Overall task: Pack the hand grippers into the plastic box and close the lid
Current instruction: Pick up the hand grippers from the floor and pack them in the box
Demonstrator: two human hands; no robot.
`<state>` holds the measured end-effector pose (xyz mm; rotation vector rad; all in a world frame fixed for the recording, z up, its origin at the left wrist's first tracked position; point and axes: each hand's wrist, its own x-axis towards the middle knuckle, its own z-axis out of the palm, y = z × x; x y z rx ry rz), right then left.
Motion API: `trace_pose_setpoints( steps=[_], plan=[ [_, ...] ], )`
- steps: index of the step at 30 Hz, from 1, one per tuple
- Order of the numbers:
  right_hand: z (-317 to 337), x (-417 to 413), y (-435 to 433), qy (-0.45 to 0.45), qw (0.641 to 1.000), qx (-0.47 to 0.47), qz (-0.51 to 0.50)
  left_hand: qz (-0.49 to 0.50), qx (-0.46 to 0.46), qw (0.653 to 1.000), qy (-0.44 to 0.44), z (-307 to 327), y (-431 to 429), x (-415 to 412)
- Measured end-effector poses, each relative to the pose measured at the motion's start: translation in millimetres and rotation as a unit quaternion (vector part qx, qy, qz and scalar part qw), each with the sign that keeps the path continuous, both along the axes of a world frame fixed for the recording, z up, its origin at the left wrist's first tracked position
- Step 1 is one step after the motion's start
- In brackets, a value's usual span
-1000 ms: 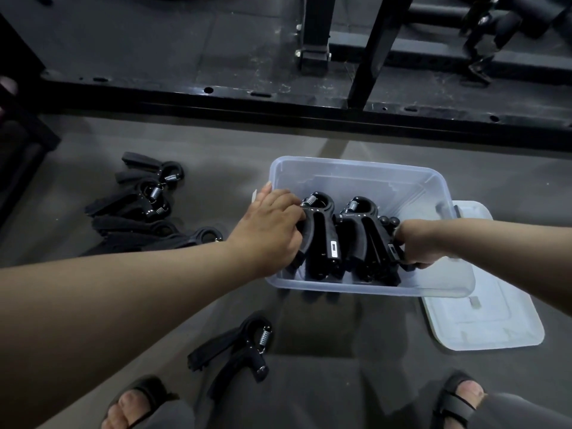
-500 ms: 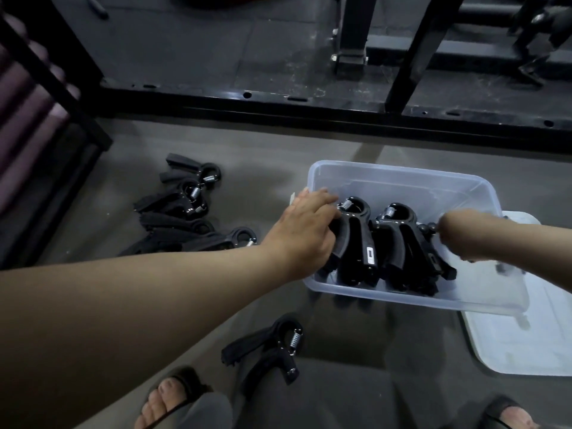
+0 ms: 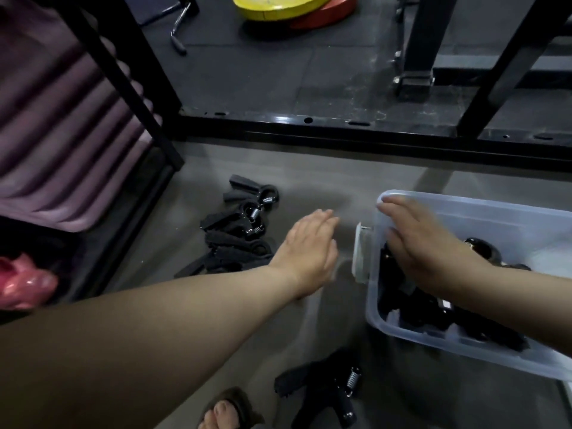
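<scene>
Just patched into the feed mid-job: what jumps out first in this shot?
Two bare arms cross the frame: the left hand hangs open over the floor near a pile of black hand grippers, and the right hand lies over the grippers inside the clear plastic box at right. A yellow weight plate glows at top.

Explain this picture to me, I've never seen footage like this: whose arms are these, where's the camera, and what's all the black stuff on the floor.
The camera sits on a person's head, looking down at their own bare arms; no machine is involved. The left hand reaches, open and empty, toward a pile of black hand grippers on the grey floor. The right hand rests flat over the clear plastic box, which already holds several grippers. One more gripper lies near a sandalled foot. Behind stand a black rack frame and a yellow weight plate. The box lid is not clearly visible here.
</scene>
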<state>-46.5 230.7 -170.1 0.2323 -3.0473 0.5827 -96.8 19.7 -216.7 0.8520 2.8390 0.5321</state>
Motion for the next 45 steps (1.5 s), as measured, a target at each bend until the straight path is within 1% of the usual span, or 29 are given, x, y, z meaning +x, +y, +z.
trace_pose_setpoints(
  steps=[1,3,6,10,16,21,27,34,37,39,42,45],
  plan=[
    [-3,-8,-13,0.0,1.0,-0.003,-0.007,0.014,-0.02,1.0,0.005,-4,-6,-6],
    [-8,-21,-36,-0.025,0.998,-0.023,-0.057,0.043,-0.058,0.997,-0.005,-10,-18,-20],
    [-18,-27,-59,-0.055,0.991,-0.049,-0.109,0.078,-0.087,0.993,-0.011,-13,-33,-42],
    [-26,-20,-65,-0.035,0.994,-0.031,-0.1,0.112,-0.128,0.985,-0.03,-23,-50,-71],
    [-30,-19,-65,-0.005,0.994,-0.067,-0.088,0.166,-0.165,0.971,-0.045,-35,-65,-118],
    [-35,-18,-64,0.01,0.993,-0.085,-0.088,0.174,-0.194,0.964,-0.057,-51,-69,-144],
    [-35,-16,-64,0.005,0.988,-0.127,-0.083,0.184,-0.204,0.961,-0.035,-70,-65,-162],
    [-34,-16,-62,0.0,0.987,-0.141,-0.077,0.22,-0.257,0.941,-0.01,-85,-55,-176],
    [-34,-17,-62,0.004,0.988,-0.137,-0.076,0.182,-0.254,0.95,0.022,-88,-57,-176],
    [-33,-16,-62,0.001,0.988,-0.139,-0.073,0.165,-0.232,0.957,0.049,-89,-59,-174],
    [-33,-16,-63,0.004,0.988,-0.132,-0.078,0.2,-0.141,0.967,0.069,-78,-54,-170],
    [-32,-16,-63,0.001,0.99,-0.122,-0.073,0.246,-0.065,0.965,0.069,-61,-41,-171]
  ],
)
